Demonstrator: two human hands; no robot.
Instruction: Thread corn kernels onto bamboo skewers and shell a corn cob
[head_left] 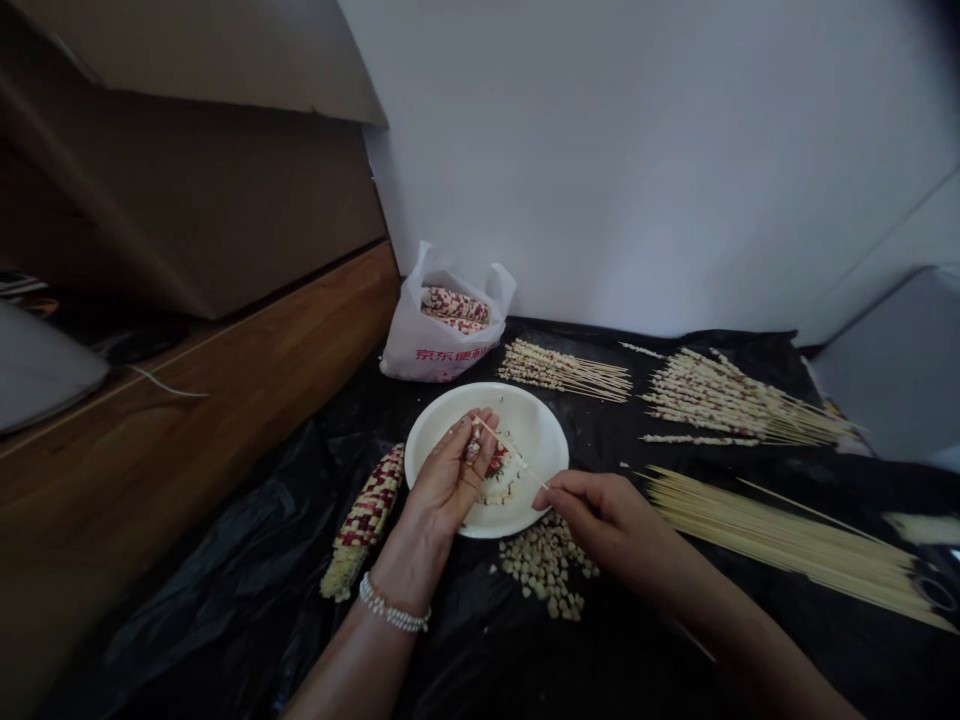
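Note:
My left hand is cupped, palm up, over a white bowl, with a few corn kernels in its palm and fingers. A thin bamboo skewer is pinched in my right hand, its far tip at the left fingertips. Loose kernels and a red print show in the bowl's bottom. In front of the bowl lies a pile of pale kernels. Left of it rests a red-and-cream corn cob, its lower end partly stripped.
A white plastic bag with corn cobs stands behind the bowl. Skewers threaded with kernels lie in a small bunch and a larger one. Bare skewers lie at right. Black plastic sheeting covers the surface, beside a wooden edge.

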